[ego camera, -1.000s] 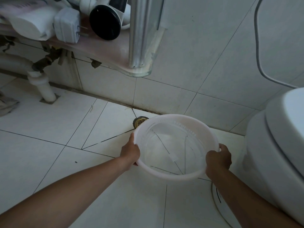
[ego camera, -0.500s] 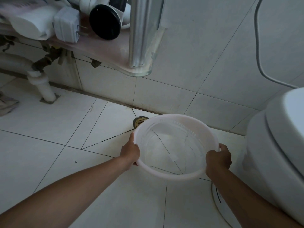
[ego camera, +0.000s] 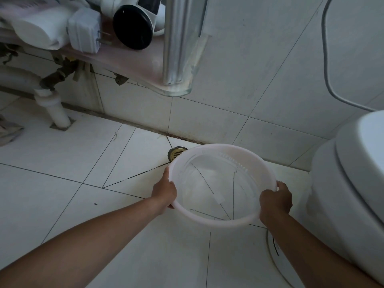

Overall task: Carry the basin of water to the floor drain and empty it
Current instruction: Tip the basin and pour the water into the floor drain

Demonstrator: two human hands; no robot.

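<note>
A translucent white plastic basin [ego camera: 209,222] is held low over the white tiled floor, with clear water in it and the tile joints showing through its bottom. My left hand [ego camera: 165,191] grips its left rim. My right hand [ego camera: 275,200] grips its right rim. A round brass floor drain [ego camera: 175,153] sits by the wall base, just beyond the basin's far left edge and partly hidden behind the rim.
A white toilet [ego camera: 349,183] stands close on the right. A glass shelf [ego camera: 145,67] with a hair dryer [ego camera: 133,28] and a plug juts out above the drain. A white waste pipe [ego camera: 57,110] enters the floor at far left. A cable [ego camera: 328,69] hangs on the wall.
</note>
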